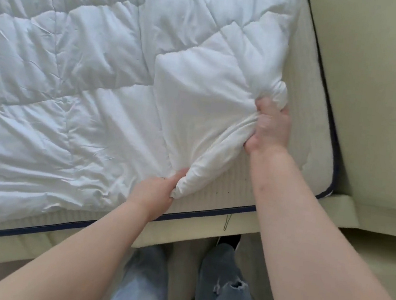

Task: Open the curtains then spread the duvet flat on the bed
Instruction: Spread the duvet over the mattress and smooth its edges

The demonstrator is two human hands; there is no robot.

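A white quilted duvet [80,80] covers most of the bed and lies rumpled, with folds near its right corner. My left hand [155,192] grips a bunched fold of the duvet near the mattress's front edge. My right hand [271,126] grips another bunch of the same corner, farther back and to the right. Between the two hands the fabric is gathered into a thick roll. A strip of bare cream mattress [306,108] shows to the right of the duvet. The curtains are out of view.
The mattress has dark blue piping [209,213] along its front and right edges. A pale green bed frame [378,97] borders it on the right. My legs in torn light jeans [222,290] stand on the floor against the front of the bed.
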